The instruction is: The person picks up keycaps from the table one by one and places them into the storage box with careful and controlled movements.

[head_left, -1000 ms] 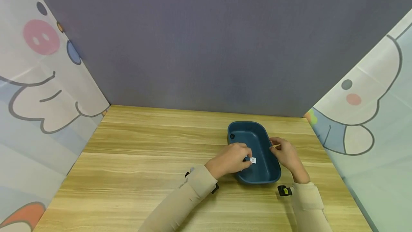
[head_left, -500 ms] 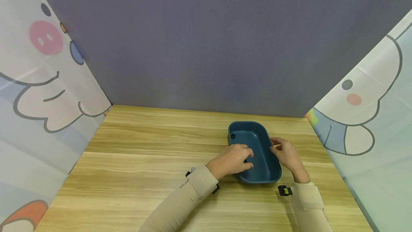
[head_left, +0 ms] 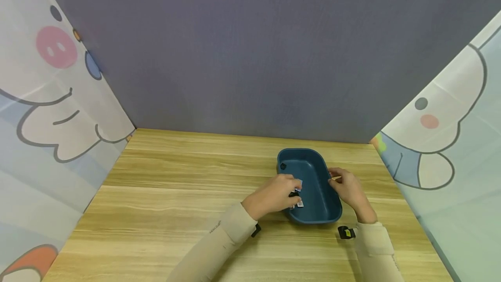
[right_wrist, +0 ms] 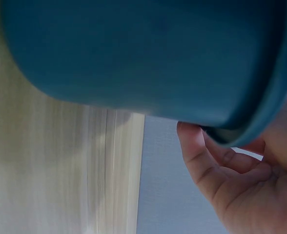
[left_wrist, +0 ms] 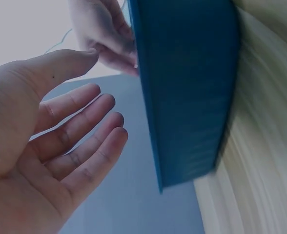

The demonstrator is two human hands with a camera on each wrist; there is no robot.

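Observation:
A dark blue plastic basin (head_left: 313, 190) stands on the table at right of centre in the head view. My left hand (head_left: 272, 196) reaches over its left rim, thumb and fingers apart. In the left wrist view that hand (left_wrist: 60, 126) shows an uncovered palm with nothing in it, beside the basin's wall (left_wrist: 187, 92). Small pieces with white labels (head_left: 300, 204) show by its fingertips, partly hidden; their kind is unclear. My right hand (head_left: 349, 189) pinches the right rim; in the right wrist view its fingers (right_wrist: 194, 151) touch beneath the rim.
A small black piece (head_left: 283, 166) lies in the basin's far left corner. The wood-grain table (head_left: 188, 177) extends left of the basin. A grey panel (head_left: 250, 55) rises behind, with cartoon-printed sheets (head_left: 442, 142) at the sides.
A white-labelled piece was at my left fingertips one second ago. The left hand has since shifted slightly left, its fingers parted, and labels show by them. The right hand stays on the rim.

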